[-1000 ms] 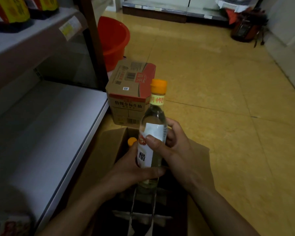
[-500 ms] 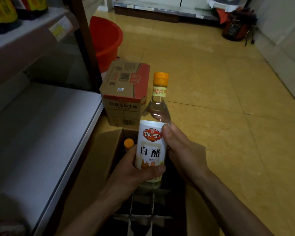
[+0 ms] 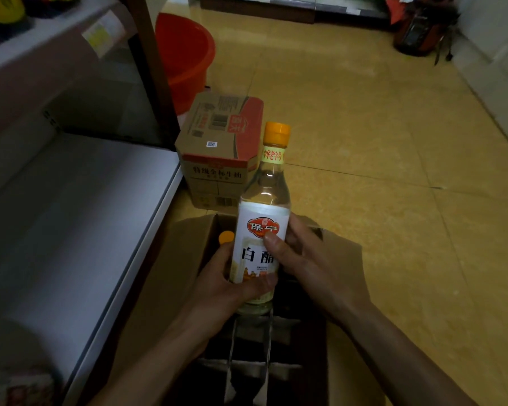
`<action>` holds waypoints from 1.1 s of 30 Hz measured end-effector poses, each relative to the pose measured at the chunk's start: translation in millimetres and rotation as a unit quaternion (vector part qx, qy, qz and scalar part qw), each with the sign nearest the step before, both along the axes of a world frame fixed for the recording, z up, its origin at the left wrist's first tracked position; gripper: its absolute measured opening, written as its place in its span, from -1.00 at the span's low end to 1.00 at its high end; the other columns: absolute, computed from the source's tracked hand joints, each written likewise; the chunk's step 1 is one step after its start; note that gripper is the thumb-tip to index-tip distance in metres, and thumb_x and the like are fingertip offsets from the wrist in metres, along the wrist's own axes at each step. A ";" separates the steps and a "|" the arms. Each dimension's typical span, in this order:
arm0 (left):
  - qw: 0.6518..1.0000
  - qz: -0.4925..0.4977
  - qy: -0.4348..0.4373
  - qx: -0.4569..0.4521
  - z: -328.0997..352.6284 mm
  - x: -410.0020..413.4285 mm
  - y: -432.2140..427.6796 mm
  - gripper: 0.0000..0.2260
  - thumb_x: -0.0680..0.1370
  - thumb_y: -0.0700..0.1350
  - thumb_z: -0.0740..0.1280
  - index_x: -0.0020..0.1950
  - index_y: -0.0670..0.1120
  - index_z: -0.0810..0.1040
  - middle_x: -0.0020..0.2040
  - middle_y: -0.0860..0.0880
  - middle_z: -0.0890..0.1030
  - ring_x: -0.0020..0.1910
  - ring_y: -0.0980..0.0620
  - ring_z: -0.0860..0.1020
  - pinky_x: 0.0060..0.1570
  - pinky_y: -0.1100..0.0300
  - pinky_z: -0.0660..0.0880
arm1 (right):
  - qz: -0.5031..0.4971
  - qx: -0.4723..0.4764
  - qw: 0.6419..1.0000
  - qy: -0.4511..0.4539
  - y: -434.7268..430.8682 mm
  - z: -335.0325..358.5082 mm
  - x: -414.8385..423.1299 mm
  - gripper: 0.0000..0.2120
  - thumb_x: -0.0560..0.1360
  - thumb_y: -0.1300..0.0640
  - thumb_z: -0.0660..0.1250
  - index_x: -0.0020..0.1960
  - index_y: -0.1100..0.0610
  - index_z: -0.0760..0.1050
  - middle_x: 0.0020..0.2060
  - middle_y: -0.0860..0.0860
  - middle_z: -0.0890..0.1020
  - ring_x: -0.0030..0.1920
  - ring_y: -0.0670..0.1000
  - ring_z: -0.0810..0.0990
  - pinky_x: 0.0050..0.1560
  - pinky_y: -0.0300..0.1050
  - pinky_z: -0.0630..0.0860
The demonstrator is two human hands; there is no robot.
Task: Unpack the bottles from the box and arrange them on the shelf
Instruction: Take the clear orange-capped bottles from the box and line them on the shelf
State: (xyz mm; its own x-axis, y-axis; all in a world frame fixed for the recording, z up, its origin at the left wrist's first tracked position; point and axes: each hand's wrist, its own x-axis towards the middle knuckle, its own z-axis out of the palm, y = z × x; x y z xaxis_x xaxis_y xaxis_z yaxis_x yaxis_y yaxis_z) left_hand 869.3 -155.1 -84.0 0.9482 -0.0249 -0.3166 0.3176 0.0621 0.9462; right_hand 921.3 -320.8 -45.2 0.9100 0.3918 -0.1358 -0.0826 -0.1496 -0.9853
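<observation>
**Vinegar bottle clear of the box, gripped in both hands**

The left hand (image 3: pixel 232 285) curls round the lower part of the bottle (image 3: pixel 258 224), fingers wrapped across the bottom of the white label. The right hand (image 3: pixel 311 259) clasps it from the other side, thumb pressed flat on the label's front. The bottle stands upright, orange cap on top, with its base just above the cardboard dividers (image 3: pixel 247 364) of the open box (image 3: pixel 182 259). One more orange cap (image 3: pixel 226 238) shows in a far cell. The pale lower shelf (image 3: pixel 71 215) lies just beside the box on the left, and a closed carton (image 3: pixel 220 150) sits beyond it.

The risk probably lies in the handover. If one hand lets go before the other has a firm hold, the smooth label could slip. Swung low, the base may catch a divider or knock the shelf's front edge. Lifted high, the cap could strike the upper shelf (image 3: pixel 41 54).
</observation>
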 end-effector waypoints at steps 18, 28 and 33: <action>0.989 0.061 0.124 -0.043 48.4 -55.6 -15.2 -0.47 0.50 -0.14 0.55 0.38 0.22 0.47 0.19 0.18 0.71 0.15 0.22 0.68 -0.03 0.37 0.61 | -0.096 0.093 0.977 0.164 28.4 28.5 -60.3 -0.61 0.54 -0.09 0.39 0.36 -0.14 0.55 0.22 -0.03 0.71 0.22 0.00 0.70 0.13 -0.14 0.65; 0.974 0.087 0.205 -0.040 77.0 -121.3 -24.7 -0.33 0.34 -0.04 0.59 0.42 0.05 0.48 0.22 -0.01 0.71 0.19 -0.04 0.69 0.11 -0.05 0.65 | -0.092 0.059 0.971 0.214 20.0 59.0 -131.0 -0.60 0.57 -0.15 0.34 0.40 -0.13 0.50 0.25 -0.01 0.68 0.24 0.04 0.69 0.15 0.04 0.67; 0.964 0.059 0.259 0.007 112.6 -161.2 -29.0 -0.41 0.44 -0.09 0.61 0.41 -0.05 0.46 0.19 -0.11 0.68 0.16 -0.14 0.68 0.00 0.15 0.62 | -0.056 0.030 0.963 0.262 10.2 87.7 -163.0 -0.57 0.57 -0.01 0.33 0.40 0.08 0.49 0.16 0.10 0.70 0.16 0.12 0.72 0.02 -0.02 0.67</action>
State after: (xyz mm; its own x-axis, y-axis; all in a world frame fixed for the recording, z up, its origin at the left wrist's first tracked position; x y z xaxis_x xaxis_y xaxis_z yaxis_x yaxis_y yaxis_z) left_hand 708.1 -184.1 28.7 0.6585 0.0814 -0.7482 0.7394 0.1152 0.6633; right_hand 758.2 -310.7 42.5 0.7600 0.3165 -0.5677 -0.5826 -0.0553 -0.8109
